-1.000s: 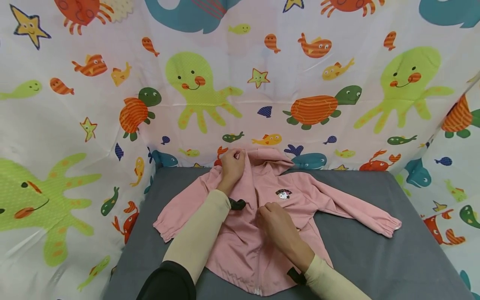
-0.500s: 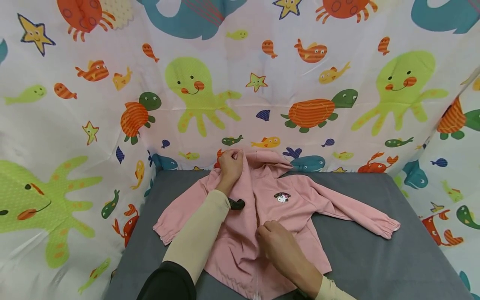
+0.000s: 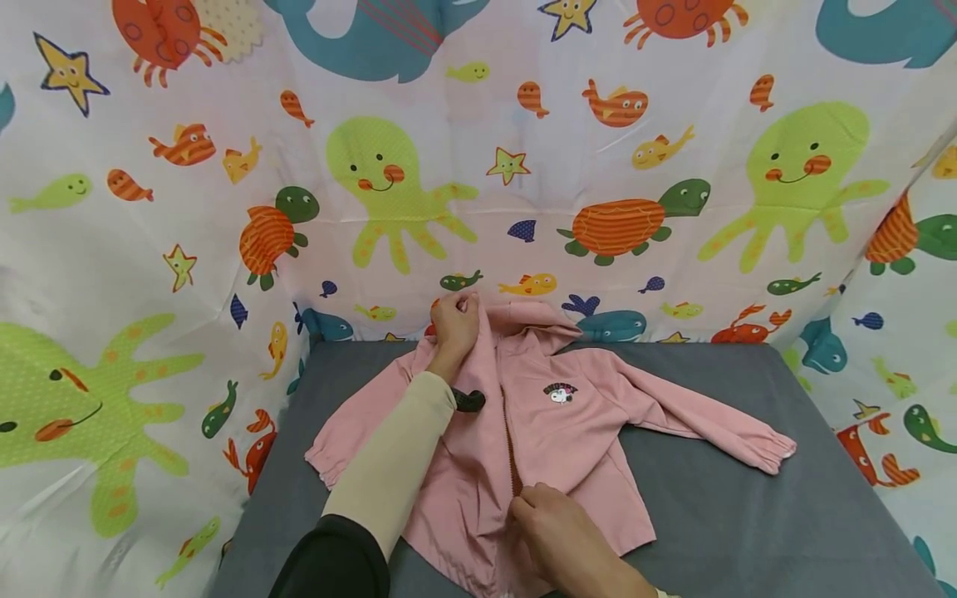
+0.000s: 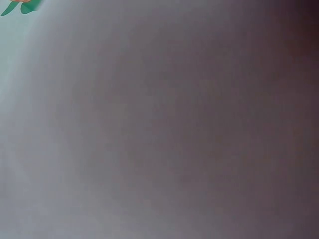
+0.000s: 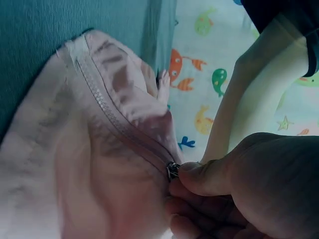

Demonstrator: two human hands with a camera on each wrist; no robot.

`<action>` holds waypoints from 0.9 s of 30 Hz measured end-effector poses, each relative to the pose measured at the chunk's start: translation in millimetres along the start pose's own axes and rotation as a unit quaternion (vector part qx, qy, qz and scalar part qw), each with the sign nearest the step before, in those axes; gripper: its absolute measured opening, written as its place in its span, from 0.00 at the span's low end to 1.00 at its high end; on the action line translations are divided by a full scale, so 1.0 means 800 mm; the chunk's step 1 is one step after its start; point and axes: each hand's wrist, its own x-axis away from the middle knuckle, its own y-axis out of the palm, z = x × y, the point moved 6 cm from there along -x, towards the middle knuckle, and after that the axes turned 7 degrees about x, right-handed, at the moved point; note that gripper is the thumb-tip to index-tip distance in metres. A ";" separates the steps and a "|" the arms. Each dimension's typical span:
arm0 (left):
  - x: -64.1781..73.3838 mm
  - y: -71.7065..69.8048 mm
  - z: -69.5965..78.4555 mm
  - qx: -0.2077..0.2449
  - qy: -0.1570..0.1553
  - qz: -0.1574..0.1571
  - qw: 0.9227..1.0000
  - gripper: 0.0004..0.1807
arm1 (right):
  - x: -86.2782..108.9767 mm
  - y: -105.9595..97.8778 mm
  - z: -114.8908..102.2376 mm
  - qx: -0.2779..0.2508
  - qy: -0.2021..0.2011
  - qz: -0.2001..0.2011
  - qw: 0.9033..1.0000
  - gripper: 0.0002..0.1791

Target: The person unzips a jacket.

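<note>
A pink hooded jacket [image 3: 598, 448] lies front up, with a small cartoon dog print [image 3: 560, 393] on its chest. At the neckline, my left hand [image 3: 456, 328] pinches the jacket's front edge and holds it up. My right hand [image 3: 557, 531] is low on the front; in the right wrist view its thumb and fingers pinch the dark metal zipper pull [image 5: 173, 170]. Above that hand the zipper [image 3: 511, 440] is parted in a narrow gap. Below it the teeth [image 5: 102, 102] are joined down to the hem. Pink-grey blur fills most of the left wrist view.
The jacket is spread on a grey table surface [image 3: 718, 515], one sleeve [image 3: 718, 423] stretched out to the right. A white curtain [image 3: 478, 216] printed with sea animals stands behind and at both sides. A black strap [image 3: 469, 401] is on the left wrist.
My right hand has slid down the jacket front with the zipper pull, and the zipper has parted further above it. My left hand stays at the neckline, still pinching the jacket.
</note>
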 end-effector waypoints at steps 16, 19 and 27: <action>-0.004 -0.016 0.033 -0.011 -0.037 0.043 0.998 0.13 | 0.035 0.028 -0.032 -0.101 -0.055 -0.102 0.988 0.12; -0.008 -0.021 0.035 -0.001 -0.018 0.059 0.998 0.13 | 0.042 0.034 -0.040 -0.111 -0.057 -0.109 0.986 0.13; -0.018 -0.028 0.033 0.013 -0.011 0.069 0.997 0.13 | 0.050 0.039 -0.051 -0.106 -0.085 -0.094 0.986 0.12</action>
